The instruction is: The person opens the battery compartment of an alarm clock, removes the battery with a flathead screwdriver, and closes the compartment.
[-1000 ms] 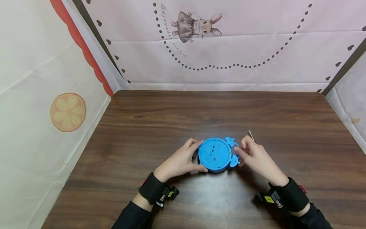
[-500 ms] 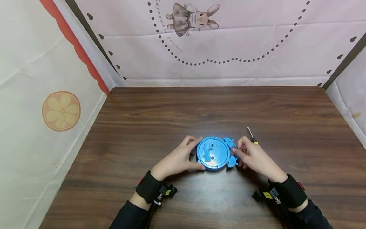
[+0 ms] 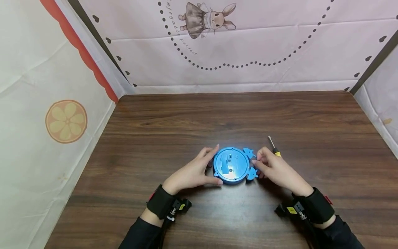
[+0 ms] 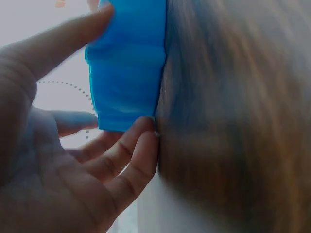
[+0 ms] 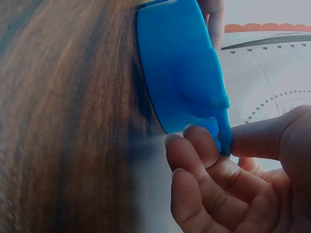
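Observation:
A round blue plastic clock (image 3: 231, 164) lies face down, its back with a battery cover showing. Two animal-shaped pieces stick out from its right side. My left hand (image 3: 197, 171) holds its left side, thumb on the near rim and fingers round the far side; in the left wrist view its fingertips (image 4: 146, 128) are low by the table along the clock's side wall (image 4: 129, 73). Between thumb and fingers, my right hand (image 3: 275, 169) pinches the thin part between the two pieces, as the right wrist view shows beside the blue wall (image 5: 170, 63).
A small screwdriver (image 3: 275, 148) with a black and yellow handle lies just beyond my right hand, partly covered by it. The wooden table (image 3: 155, 128) ends at a white printed cloth (image 3: 264, 41) behind, with more cloth at both sides.
The head view has shifted slightly. My right hand has drawn a little nearer, uncovering the screwdriver's handle. The left index finger has lifted slightly. Both hands keep hold of the clock.

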The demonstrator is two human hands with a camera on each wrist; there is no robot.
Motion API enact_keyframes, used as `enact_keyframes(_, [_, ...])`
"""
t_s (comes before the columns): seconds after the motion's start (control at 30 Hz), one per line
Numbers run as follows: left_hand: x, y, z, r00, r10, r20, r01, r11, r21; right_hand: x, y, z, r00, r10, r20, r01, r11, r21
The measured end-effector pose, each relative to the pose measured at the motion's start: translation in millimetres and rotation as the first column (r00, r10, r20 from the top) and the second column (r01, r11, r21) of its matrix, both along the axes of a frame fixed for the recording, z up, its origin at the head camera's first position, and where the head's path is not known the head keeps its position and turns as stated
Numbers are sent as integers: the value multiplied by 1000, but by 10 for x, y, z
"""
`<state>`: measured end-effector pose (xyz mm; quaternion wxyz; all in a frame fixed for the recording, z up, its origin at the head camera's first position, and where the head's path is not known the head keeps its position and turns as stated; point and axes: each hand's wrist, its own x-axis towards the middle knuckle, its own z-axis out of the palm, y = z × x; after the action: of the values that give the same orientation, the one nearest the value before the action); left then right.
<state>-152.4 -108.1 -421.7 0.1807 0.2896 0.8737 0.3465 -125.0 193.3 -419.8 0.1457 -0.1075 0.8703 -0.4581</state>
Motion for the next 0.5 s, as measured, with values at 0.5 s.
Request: enact_keyframes(0.5, [208,449,246,868,-23,-496,-99,971,-219,34,40,11,997,48,-61,-47,999,8])
